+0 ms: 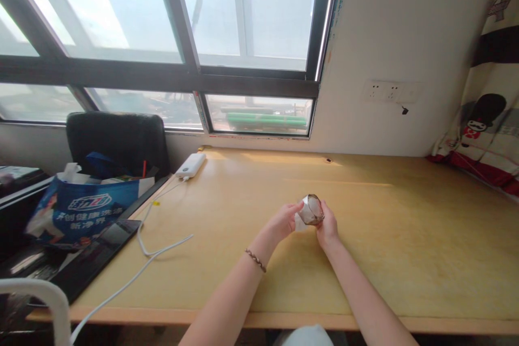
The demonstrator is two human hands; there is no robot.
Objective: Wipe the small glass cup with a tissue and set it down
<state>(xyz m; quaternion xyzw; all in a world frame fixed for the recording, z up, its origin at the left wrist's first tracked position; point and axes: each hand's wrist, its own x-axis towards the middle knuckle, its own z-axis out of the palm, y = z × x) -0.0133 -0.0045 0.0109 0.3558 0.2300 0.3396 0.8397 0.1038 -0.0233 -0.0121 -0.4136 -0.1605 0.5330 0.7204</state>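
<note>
Both my hands meet over the middle of a pale wooden desk [385, 238]. Between them is a small clear glass cup [311, 209] with a brownish tint, tipped so its mouth faces me. My left hand [284, 221] grips it from the left with fingers on its side, and a bit of white tissue shows under those fingers. My right hand [327, 227] holds it from the right and below. A braided bracelet [255, 259] sits on my left wrist.
A white power bank [191, 165] with a long white cable [154, 251] lies at the desk's left. A blue printed bag [81, 211], a black chair back [117, 140] and a dark tablet [97, 254] stand left. Window ahead, wall sockets [389, 92], patterned curtain [486, 124] right.
</note>
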